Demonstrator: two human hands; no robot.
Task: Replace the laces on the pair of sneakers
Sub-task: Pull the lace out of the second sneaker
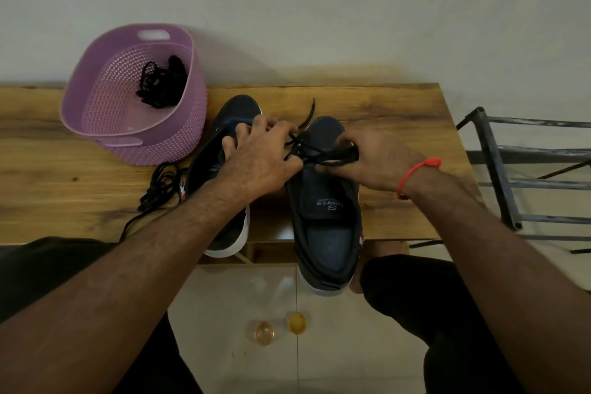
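The black lace (323, 155) lies across the upper front part of the right sneaker (326, 201), and both hands are on it. The right hand (374, 160) grips a bunched part of the lace; its fingers are curled around this bunch at the 3 o'clock side of the eyelets. The left hand (265, 153) is at the 9 o'clock side of the same eyelets, with its fingers bent, and it pinches the lace near the fingertips. One free end of the lace goes up toward 12 o'clock, past the toe of the shoe. The heel of this sneaker hangs over the near edge of the wooden table (399, 125).

The left sneaker (224, 144) stands just beside it, at 9 o'clock, partly under the left forearm. A loose black lace (160, 185) lies on the table at 9 o'clock of that shoe, with one end over the table edge. At 10 o'clock stands a purple basket (105, 134) with a bundle of black laces (161, 85) inside. A red band (415, 173) is on the right wrist. A metal rack (511, 169) stands at 3 o'clock of the table.
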